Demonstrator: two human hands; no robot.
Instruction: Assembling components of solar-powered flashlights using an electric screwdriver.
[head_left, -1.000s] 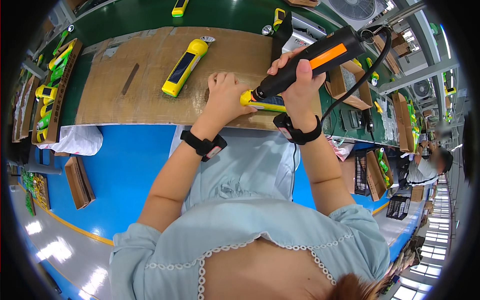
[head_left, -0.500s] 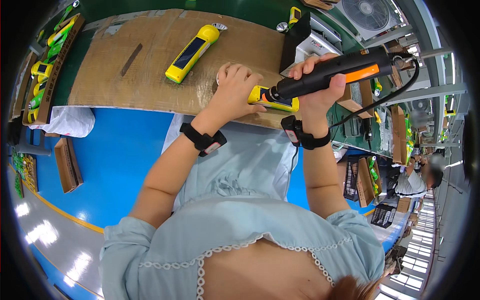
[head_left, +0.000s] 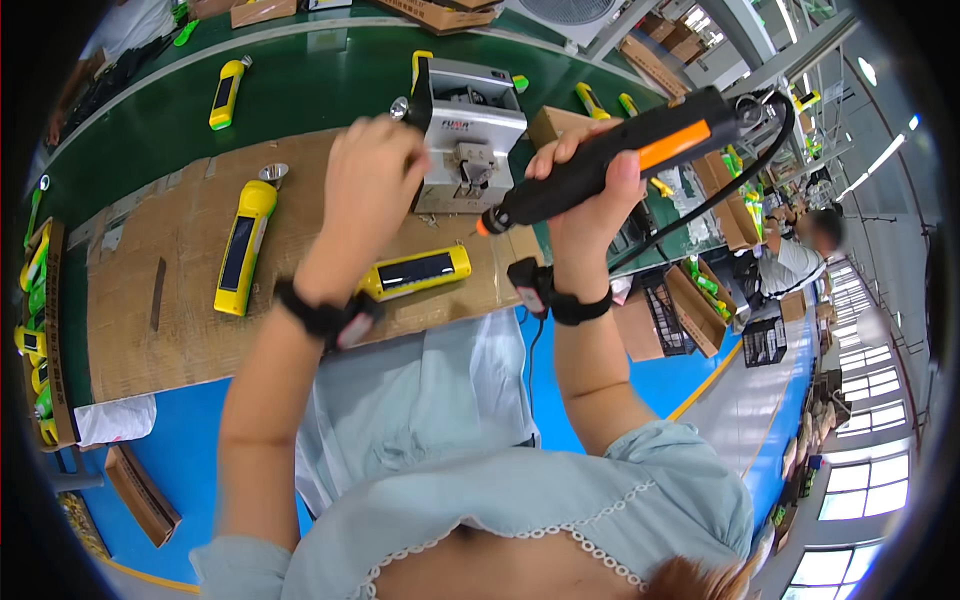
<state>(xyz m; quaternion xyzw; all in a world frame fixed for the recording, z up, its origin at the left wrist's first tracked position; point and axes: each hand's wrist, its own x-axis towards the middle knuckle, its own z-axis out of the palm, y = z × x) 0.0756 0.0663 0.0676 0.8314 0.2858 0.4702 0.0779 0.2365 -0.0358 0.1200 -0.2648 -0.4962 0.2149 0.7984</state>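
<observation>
My right hand (head_left: 590, 195) is wrapped around a black electric screwdriver (head_left: 620, 160) with an orange panel and a cable at its back end. Its tip points down and left, just above the right end of a yellow flashlight (head_left: 420, 271) with a dark panel, lying on the cardboard. My left hand (head_left: 375, 165) is raised off that flashlight, blurred, its fingers curled and partly hidden, beside a silver box-shaped machine (head_left: 470, 135). Whether it holds anything cannot be seen. A second yellow flashlight (head_left: 245, 245) lies on the cardboard to the left.
A worn cardboard sheet (head_left: 140, 300) covers the near part of the green bench (head_left: 330, 75). Another yellow flashlight (head_left: 228, 95) lies farther back. Boxes of yellow and green parts stand left (head_left: 62, 370) and right (head_left: 700, 300). A person (head_left: 800, 250) sits far right.
My left hand has left the flashlight and moved forward to the silver machine. The screwdriver's tip has lifted off the flashlight. The view has shifted, showing more of the bench.
</observation>
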